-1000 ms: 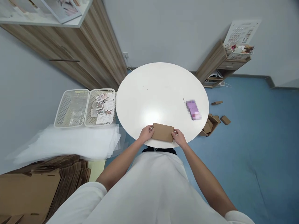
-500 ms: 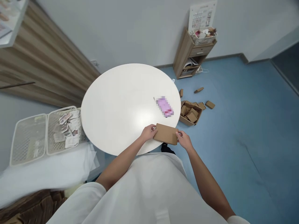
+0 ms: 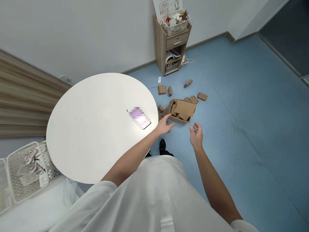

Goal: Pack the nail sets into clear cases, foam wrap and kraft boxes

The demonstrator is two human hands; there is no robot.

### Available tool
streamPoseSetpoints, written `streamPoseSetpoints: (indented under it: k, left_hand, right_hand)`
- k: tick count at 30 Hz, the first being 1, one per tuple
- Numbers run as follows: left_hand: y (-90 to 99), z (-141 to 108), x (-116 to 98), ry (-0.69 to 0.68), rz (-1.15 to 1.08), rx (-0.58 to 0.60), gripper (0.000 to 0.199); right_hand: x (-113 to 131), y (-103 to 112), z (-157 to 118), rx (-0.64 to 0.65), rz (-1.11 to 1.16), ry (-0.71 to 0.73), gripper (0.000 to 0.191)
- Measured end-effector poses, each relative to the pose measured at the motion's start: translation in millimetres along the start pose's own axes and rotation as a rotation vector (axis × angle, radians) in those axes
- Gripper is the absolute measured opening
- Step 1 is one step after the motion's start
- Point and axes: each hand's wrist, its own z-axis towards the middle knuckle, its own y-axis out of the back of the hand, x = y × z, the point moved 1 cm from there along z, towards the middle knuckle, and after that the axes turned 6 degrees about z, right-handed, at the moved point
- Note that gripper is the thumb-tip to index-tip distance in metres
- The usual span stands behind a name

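A flat brown cardboard box (image 3: 185, 107) lies on top of a carton (image 3: 180, 120) of smaller boxes on the floor, beyond both hands. My left hand (image 3: 164, 125) is over the table's right edge, just short of the carton's near left corner in the view. Its fingers are spread and nothing is in them. To the right, my right hand (image 3: 196, 136) hangs above the floor with loosely curled fingers, apart and holding nothing.
A white round table (image 3: 96, 141) carries a blurred phone (image 3: 140, 118). Small loose boxes (image 3: 202, 96) lie around the carton. A wooden cabinet (image 3: 160, 48) stands by the wall, with a white basket (image 3: 177, 29) on top. At lower left is a basket of packets (image 3: 18, 193).
Both hands have let go of the flat cardboard box, which now rests on the carton. My hands have moved apart, and the view has swung right.
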Motion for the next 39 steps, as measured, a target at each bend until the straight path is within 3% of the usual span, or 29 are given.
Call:
streamPoseSetpoints:
  k: [4,7,11,15,19,24,31,35,39]
  left_hand:
    - [12.1,-10,6,0.019,-0.072,-0.018,0.052]
    - [31.1,-30,22,0.115,-0.136,-0.102,0.045]
    - [61.1,-69,49,0.258,-0.232,-0.274,0.039]
    - [85.9,-120,74,0.369,-0.301,-0.419,0.037]
    - [105.3,-182,98,0.435,-0.352,-0.558,0.038]
    - [126.8,-275,139,0.496,-0.358,-0.729,0.043]
    - [138.7,-405,204,0.619,-0.405,-0.901,0.042]
    - [144.4,-458,223,0.687,-0.458,-0.944,0.045]
    - [154.2,-490,234,0.708,-0.474,-1.013,0.046]
  right_hand:
    - [1,-15,1,0.087,0.016,-0.005,0.050]
    - [5,-35,3,0.186,0.033,0.014,0.048]
    - [20,-73,0,0.397,0.060,0.072,0.046]
    - [40,-119,-19,0.628,0.038,0.159,0.042]
    - [57,-167,-60,0.826,-0.006,0.235,0.040]
    - [72,-223,-135,1.040,-0.055,0.275,0.041]
    - [82,-288,-242,1.303,-0.185,0.325,0.036]
    - [85,-319,-288,1.411,-0.250,0.370,0.035]
    - [94,-342,-317,1.536,-0.321,0.409,0.033]
